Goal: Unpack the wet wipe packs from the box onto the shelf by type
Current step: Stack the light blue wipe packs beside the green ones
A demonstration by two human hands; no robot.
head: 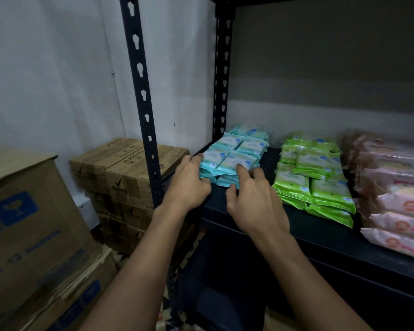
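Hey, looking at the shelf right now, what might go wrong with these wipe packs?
The blue packs sit at the shelf's left end beside the post; a push from the left hand or right hand might topple the stack. The green packs look unevenly piled and may slide forward.

We see blue wipe packs [234,155] stacked flat at the shelf's [320,237] left end, green packs [318,177] beside them, pink packs [397,194] farthest right.
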